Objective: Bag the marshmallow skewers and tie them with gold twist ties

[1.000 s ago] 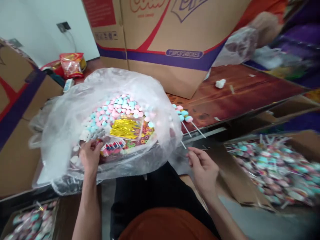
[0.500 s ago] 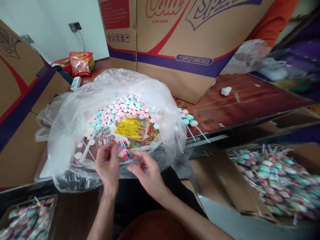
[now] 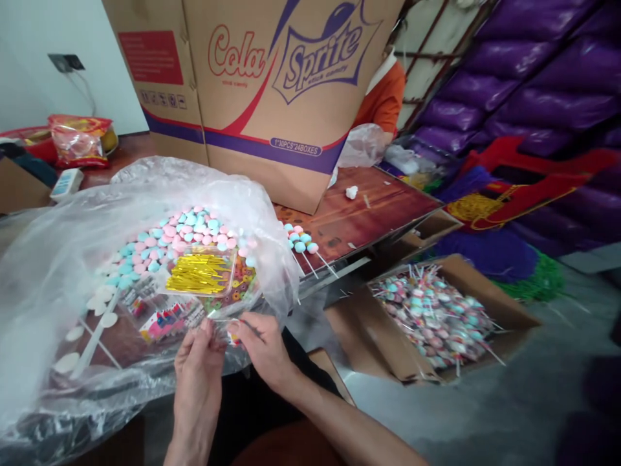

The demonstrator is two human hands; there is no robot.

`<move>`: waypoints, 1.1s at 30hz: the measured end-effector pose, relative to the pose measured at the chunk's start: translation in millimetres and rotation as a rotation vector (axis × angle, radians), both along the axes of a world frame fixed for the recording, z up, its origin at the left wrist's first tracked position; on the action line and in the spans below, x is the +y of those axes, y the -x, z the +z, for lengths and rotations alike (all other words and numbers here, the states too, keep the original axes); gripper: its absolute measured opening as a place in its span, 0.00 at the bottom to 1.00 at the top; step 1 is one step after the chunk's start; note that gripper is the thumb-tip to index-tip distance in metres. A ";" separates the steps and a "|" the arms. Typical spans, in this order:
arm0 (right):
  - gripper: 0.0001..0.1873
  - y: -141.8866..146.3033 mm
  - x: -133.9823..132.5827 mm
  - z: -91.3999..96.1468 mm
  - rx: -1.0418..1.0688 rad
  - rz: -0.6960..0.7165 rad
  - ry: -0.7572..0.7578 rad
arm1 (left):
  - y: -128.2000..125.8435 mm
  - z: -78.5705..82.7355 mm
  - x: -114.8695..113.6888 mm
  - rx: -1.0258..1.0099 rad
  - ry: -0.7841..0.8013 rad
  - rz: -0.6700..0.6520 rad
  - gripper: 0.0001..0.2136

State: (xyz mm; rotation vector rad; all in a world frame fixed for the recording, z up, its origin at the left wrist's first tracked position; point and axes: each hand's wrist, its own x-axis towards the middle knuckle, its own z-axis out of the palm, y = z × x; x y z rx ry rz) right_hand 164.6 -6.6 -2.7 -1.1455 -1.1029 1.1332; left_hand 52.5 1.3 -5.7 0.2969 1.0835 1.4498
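Note:
A small clear printed plastic bag is pinched between my two hands at the table's near edge. My left hand has its fingers closed on the bag's left side, and my right hand grips the right side. Just beyond lie flat printed bags and a clear box holding gold twist ties. Pink and blue candies are heaped behind them, with small ring-shaped candies to the right. White sticks and white round pieces lie at left. Much of this sits inside a large clear plastic sheet.
A tall cardboard carton stands at the back of the table. Candy sticks overhang the table edge. An open box of wrapped lollipops is on the floor at right. A person in an orange sleeve is behind the carton.
The view has swung right, so the table things sit further left and the floor box shows fully. My hands have come closer together on the small bag, nearer to me.

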 end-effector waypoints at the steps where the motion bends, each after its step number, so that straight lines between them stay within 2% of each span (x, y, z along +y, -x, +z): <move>1: 0.22 -3.3 -0.1 0.7 0.016 0.020 0.011 | -3.1 2.0 -1.0 -0.015 0.010 0.007 0.14; 3: 0.22 -11.9 -0.1 2.9 0.015 0.070 0.017 | -6.7 4.7 -2.1 -0.022 0.038 0.001 0.15; 7: 0.21 -32.6 -0.4 5.5 -0.148 0.162 -0.001 | -3.9 3.1 -1.8 -0.004 0.110 -0.057 0.15; 9: 0.19 -39.5 -1.3 4.3 -0.163 0.139 0.007 | -4.4 0.3 -3.1 0.000 0.117 -0.027 0.16; 11: 0.19 -42.1 -2.7 1.8 -0.084 0.078 0.050 | -9.8 -2.0 -5.9 0.011 0.106 0.031 0.16; 14: 0.24 -41.8 -4.3 -1.5 0.038 0.010 0.119 | -22.5 -2.4 -9.9 -0.005 0.106 0.070 0.17; 16: 0.26 -42.7 -4.6 -2.5 0.060 0.001 0.130 | -28.6 -1.0 -10.1 -0.033 0.125 0.048 0.18; 20: 0.28 -49.8 -5.5 -3.4 -0.014 0.038 0.105 | -30.6 2.2 -6.1 -0.045 0.169 -0.042 0.18; 23: 0.28 -52.8 -7.3 -4.7 -0.047 0.019 0.119 | -31.1 3.7 -4.9 -0.063 0.126 -0.009 0.15; 28: 0.29 -52.3 -7.7 -6.3 0.018 -0.034 0.174 | -39.5 6.0 -6.1 -0.064 0.076 -0.021 0.13; 33: 0.28 -63.5 -0.2 -0.4 -0.132 -0.091 0.087 | -45.0 10.1 -3.8 -0.037 0.093 -0.022 0.13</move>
